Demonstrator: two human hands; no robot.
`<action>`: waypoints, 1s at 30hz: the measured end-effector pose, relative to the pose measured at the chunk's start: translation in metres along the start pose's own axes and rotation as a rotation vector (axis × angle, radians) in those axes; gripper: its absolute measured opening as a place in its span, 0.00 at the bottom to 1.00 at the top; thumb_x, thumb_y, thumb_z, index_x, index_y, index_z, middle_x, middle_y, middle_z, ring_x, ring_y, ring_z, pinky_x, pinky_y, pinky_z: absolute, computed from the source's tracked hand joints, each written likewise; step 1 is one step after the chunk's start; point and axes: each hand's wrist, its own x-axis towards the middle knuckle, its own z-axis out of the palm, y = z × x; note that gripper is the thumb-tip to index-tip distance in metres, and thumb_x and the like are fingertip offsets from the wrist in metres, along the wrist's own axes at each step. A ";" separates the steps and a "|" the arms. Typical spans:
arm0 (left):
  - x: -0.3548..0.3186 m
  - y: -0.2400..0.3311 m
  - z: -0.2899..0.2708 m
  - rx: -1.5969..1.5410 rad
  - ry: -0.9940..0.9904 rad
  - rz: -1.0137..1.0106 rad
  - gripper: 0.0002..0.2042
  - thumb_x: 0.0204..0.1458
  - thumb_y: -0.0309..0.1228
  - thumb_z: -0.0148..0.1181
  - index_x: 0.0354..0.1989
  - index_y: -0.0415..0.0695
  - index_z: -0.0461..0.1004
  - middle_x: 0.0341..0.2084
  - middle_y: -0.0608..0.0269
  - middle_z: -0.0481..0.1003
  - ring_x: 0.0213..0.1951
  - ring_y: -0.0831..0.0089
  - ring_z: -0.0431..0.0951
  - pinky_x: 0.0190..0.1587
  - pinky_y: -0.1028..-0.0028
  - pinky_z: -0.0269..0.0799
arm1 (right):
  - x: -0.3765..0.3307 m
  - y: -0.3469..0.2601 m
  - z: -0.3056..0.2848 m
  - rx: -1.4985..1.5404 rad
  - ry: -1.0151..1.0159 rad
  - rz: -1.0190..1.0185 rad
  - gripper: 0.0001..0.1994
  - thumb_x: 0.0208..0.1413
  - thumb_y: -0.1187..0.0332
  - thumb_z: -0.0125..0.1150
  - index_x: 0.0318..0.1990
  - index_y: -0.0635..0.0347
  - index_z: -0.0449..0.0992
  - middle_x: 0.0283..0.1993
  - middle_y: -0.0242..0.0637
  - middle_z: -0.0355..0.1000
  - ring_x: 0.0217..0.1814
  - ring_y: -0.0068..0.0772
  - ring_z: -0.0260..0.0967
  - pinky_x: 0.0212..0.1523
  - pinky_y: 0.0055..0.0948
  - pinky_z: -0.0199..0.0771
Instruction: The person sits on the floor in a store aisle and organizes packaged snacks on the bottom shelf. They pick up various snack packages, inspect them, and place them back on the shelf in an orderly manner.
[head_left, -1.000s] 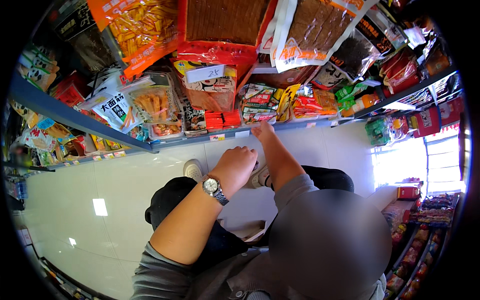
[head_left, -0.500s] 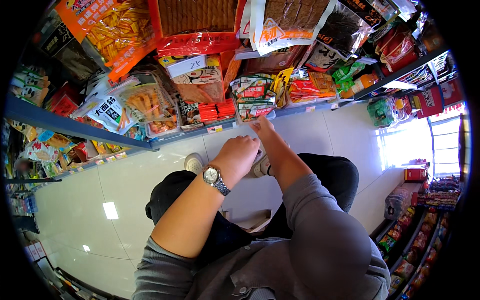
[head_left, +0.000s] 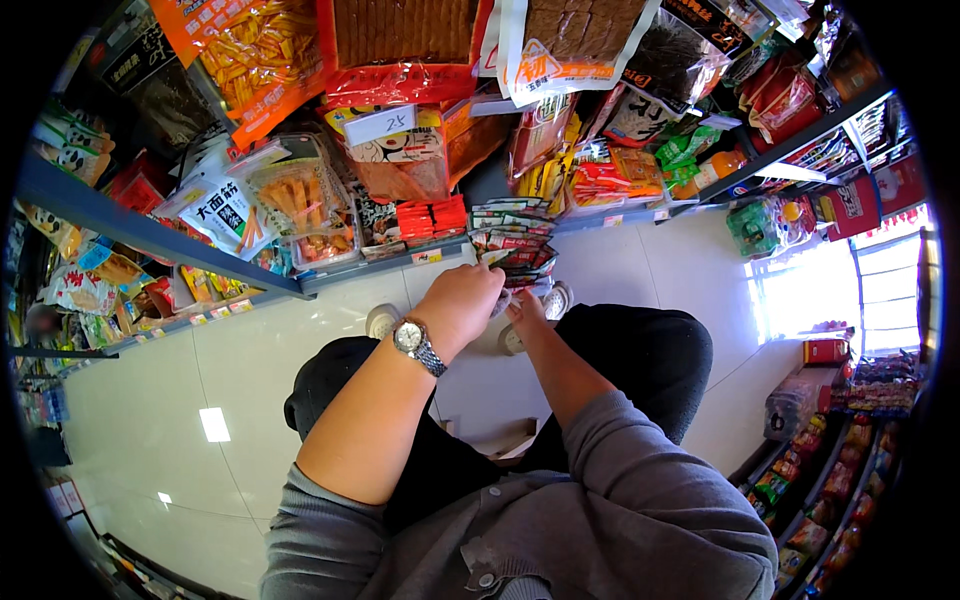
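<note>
A clear plastic box of small green, white and red snack packets (head_left: 512,240) juts out from the shelf edge toward me, its far end still by the shelf. My right hand (head_left: 527,310) is closed on the near end of the box. At the box's near left corner is my left hand (head_left: 464,300), with a silver wristwatch (head_left: 409,337) on its wrist. Its fingers are curled and mostly hidden; something greyish shows under them, too unclear to name. Red packets (head_left: 432,220) lie on the shelf just left of the box, and orange-red packets (head_left: 615,178) to its right.
The grey shelf edge (head_left: 375,264) runs across in front of me. Large snack bags (head_left: 405,45) hang above it, beside a white price card (head_left: 380,124). My knees (head_left: 640,350) are bent below my hands. Snack racks (head_left: 835,490) stand at the right, over a tiled floor (head_left: 150,420).
The box of packets has slid out of the shelf toward me with my right hand, leaving a dark gap behind it. My left hand has shifted slightly left and now sits beside the box.
</note>
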 end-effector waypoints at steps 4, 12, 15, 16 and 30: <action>-0.007 -0.006 -0.006 -0.045 0.028 -0.006 0.06 0.41 0.23 0.52 0.30 0.40 0.68 0.27 0.52 0.72 0.34 0.54 0.73 0.35 0.63 0.68 | -0.026 0.033 -0.035 0.047 -0.112 0.019 0.10 0.52 0.69 0.53 0.43 0.53 0.68 0.40 0.32 0.70 0.45 0.33 0.69 0.46 0.31 0.73; -0.029 -0.012 -0.028 -0.090 -0.128 -0.154 0.11 0.37 0.21 0.59 0.31 0.40 0.68 0.30 0.52 0.72 0.36 0.53 0.72 0.36 0.62 0.67 | -0.063 0.079 -0.070 -0.265 0.084 0.241 0.15 0.48 0.61 0.59 0.44 0.46 0.67 0.38 0.30 0.71 0.35 0.29 0.71 0.32 0.25 0.75; -0.036 -0.017 -0.031 -0.069 -0.138 -0.193 0.12 0.37 0.20 0.59 0.32 0.39 0.67 0.32 0.52 0.71 0.37 0.53 0.72 0.38 0.63 0.68 | -0.042 0.105 -0.107 -0.292 -0.016 0.300 0.16 0.49 0.58 0.59 0.46 0.46 0.67 0.39 0.30 0.71 0.34 0.29 0.71 0.28 0.24 0.74; -0.036 -0.017 -0.032 -0.069 -0.171 -0.233 0.12 0.37 0.20 0.59 0.32 0.39 0.67 0.33 0.52 0.71 0.37 0.53 0.72 0.38 0.63 0.68 | -0.039 0.107 -0.108 -0.271 -0.069 0.305 0.16 0.50 0.57 0.58 0.46 0.46 0.67 0.40 0.31 0.71 0.34 0.29 0.71 0.28 0.24 0.74; -0.029 -0.032 -0.031 -0.002 -0.109 -0.201 0.16 0.38 0.21 0.60 0.38 0.39 0.65 0.33 0.49 0.71 0.40 0.51 0.71 0.42 0.62 0.67 | -0.067 0.097 -0.062 -1.640 -0.149 0.920 0.14 0.55 0.68 0.46 0.48 0.63 0.66 0.41 0.53 0.70 0.33 0.47 0.73 0.32 0.44 0.79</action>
